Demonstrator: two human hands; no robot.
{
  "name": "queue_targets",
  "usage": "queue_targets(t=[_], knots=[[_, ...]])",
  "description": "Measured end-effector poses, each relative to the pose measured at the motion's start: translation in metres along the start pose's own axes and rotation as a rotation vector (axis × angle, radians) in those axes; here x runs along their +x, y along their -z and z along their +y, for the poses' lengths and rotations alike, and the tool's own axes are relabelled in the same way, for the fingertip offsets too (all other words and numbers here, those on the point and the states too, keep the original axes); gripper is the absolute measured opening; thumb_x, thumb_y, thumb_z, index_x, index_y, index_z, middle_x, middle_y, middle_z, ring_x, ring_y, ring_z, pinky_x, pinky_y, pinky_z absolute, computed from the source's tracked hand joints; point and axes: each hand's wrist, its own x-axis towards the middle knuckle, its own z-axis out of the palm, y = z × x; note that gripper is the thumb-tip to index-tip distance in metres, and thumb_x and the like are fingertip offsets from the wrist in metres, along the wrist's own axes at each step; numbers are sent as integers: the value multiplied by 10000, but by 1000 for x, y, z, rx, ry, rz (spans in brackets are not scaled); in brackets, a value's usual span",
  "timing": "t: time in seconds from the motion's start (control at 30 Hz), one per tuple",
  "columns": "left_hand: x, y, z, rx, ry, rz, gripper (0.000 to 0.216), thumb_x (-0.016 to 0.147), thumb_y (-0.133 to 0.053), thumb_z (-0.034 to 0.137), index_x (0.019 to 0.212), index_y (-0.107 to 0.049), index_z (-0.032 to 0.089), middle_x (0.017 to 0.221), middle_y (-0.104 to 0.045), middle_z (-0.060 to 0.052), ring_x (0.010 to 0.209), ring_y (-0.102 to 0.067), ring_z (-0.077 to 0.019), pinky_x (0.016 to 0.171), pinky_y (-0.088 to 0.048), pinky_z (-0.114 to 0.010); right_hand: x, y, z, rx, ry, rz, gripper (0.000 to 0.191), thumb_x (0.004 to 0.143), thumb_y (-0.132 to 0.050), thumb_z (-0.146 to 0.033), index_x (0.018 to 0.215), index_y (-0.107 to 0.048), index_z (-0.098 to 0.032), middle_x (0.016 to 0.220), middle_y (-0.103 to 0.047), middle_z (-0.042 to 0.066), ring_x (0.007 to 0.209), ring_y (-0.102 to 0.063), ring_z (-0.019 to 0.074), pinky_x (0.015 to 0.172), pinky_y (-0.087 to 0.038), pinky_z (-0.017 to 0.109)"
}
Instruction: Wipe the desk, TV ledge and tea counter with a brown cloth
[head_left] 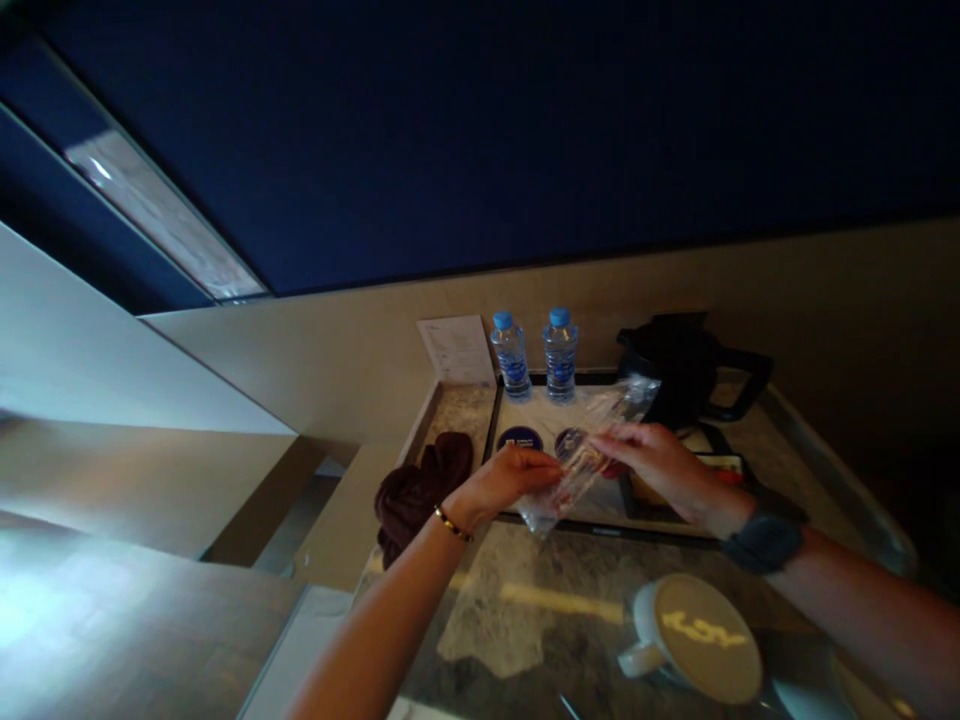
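Note:
A clear plastic bag [546, 508] with something reddish inside is stretched between my two hands, above a white tray [465, 505]. My left hand [506, 482], with a bracelet at the wrist, pinches the bag's near side. On the far side my right hand [660, 465], wearing a dark watch, grips the same bag with closed fingers. What lies inside the plastic is too blurred to name. Beneath and behind the hands are two round dark-blue discs, one of them [519, 440] left of the bag and the other partly covered by it.
Two water bottles [514, 362] [560, 358] with blue caps stand at the tray's back. A black kettle [667, 365] is at the right, a white mug [697, 640] in front. Brown cloth [420, 490] lies left. A card [457, 350] leans against the wall.

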Motion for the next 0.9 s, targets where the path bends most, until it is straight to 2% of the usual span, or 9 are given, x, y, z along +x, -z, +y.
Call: queue_targets(t=[0.13,0.3,0.57,0.7,0.8,0.9], knots=[[-6,3,-7,0,-14,40,446,666,-825,504,847,-756,102,748,-722,-42,615,-618,-103,654,-497,-240,-5,10,1,74,-11,29,595,661,-763,-683,881,-728,-131,887,-716,97,766,-658,197,703,-563,311],[-8,2,-13,-28,5,20,533,642,-837,524,968,-763,109,808,-748,-65,637,-647,-119,659,-514,-252,-9,13,7,192,-35,82,504,645,-838,-559,906,-738,-140,910,-720,96,747,-663,190,688,-583,308],[-8,-14,-9,-124,60,-39,559,604,-856,544,925,-743,101,793,-746,-72,618,-675,-142,643,-529,-265,-8,11,12,181,-55,92,518,630,-827,-614,788,-718,-133,805,-713,92,717,-662,188,691,-585,302],[-7,-18,-13,-80,75,-37,585,547,-875,548,895,-727,102,749,-726,-42,570,-627,-107,599,-487,-231,-7,9,14,195,-71,116,532,588,-832,-636,750,-716,-143,772,-711,90,689,-659,185,659,-580,285],[-6,-17,-17,-21,65,-31,533,543,-876,513,838,-703,104,717,-696,-24,574,-594,-97,590,-457,-224,-7,6,15,214,-70,110,531,564,-848,-626,794,-725,-163,814,-721,80,709,-668,186,648,-575,269],[-8,-8,-12,115,9,16,343,688,-795,411,827,-688,117,708,-673,-13,601,-577,-97,601,-440,-221,-8,12,12,282,-74,85,550,599,-828,-657,842,-720,-175,856,-725,84,746,-681,198,673,-583,282]])
